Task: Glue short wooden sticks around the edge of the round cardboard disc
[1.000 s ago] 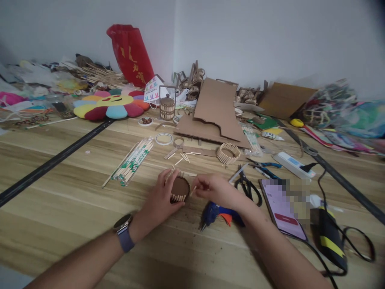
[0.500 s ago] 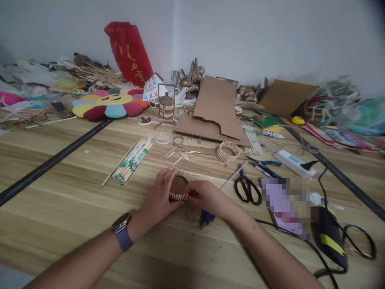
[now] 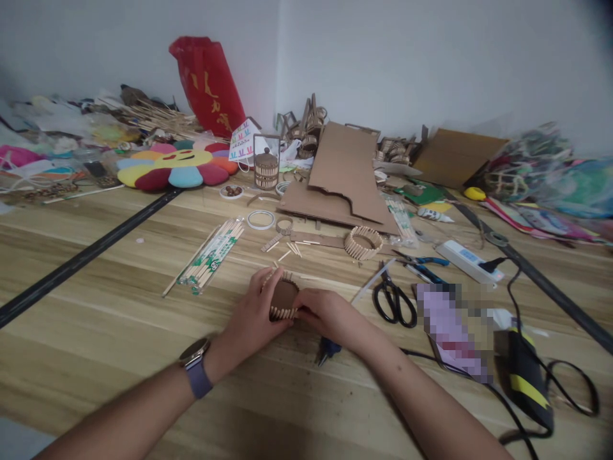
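A small round cardboard base edged with short wooden sticks (image 3: pixel 283 313) sits low over the table. My left hand (image 3: pixel 251 310), with a watch on its wrist, is closed round its left side, thumb at the front and fingers at the back. At its right edge the fingers of my right hand (image 3: pixel 323 310) are pinched together. What lies between those fingertips is hidden. Under my right wrist shows the blue front of a glue gun (image 3: pixel 329 349), mostly covered. Loose short sticks (image 3: pixel 293 249) lie behind, beside a finished ring of sticks (image 3: pixel 364 244).
Black scissors (image 3: pixel 395 303), blue-handled pliers (image 3: pixel 428 265) and a power strip (image 3: pixel 469 260) lie on the right, with cables running forward. Bagged wooden sticks (image 3: pixel 213 255) are on the left. Cardboard sheets (image 3: pixel 342 172) and a small lidded stick bucket (image 3: pixel 265 171) stand further back.
Both hands stay at the stick-edged base in nearly the same pose. The right forearm has shifted very slightly; nothing has been visibly picked up or let go.
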A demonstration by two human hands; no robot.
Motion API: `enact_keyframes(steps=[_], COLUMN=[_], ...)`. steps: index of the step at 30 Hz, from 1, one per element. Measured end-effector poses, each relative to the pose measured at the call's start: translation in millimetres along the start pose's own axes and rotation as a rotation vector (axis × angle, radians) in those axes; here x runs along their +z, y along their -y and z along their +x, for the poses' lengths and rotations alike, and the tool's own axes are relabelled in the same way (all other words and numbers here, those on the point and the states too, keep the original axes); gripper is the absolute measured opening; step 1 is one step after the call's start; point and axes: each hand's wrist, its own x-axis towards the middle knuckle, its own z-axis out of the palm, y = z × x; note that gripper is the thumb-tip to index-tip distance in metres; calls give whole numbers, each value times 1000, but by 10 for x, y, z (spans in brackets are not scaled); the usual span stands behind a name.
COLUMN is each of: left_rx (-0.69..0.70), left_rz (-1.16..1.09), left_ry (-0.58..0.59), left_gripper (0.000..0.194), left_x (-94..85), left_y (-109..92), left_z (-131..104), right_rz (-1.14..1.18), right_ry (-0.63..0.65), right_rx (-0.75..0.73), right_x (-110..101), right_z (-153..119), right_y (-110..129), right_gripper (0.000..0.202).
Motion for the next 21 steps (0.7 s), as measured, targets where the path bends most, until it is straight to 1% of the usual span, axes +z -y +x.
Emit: enact_keyframes(steps=[7, 16, 21], left_rx=[-5, -17, -28], left_rz=[3, -6, -10], left_ry=[-9, 28, 16], left_gripper=[102, 109, 109], left_x=[8, -10, 9], left_y=[-6, -11, -5], left_z=[1, -3, -9], right_rz=[-7, -10, -16], right_ry=[6, -11, -11], right_rx=[-28, -60, -65], right_x=[11, 11, 24], right_z=[1, -6, -7], right_y=[-33, -54, -63], right_gripper=[9, 11, 10])
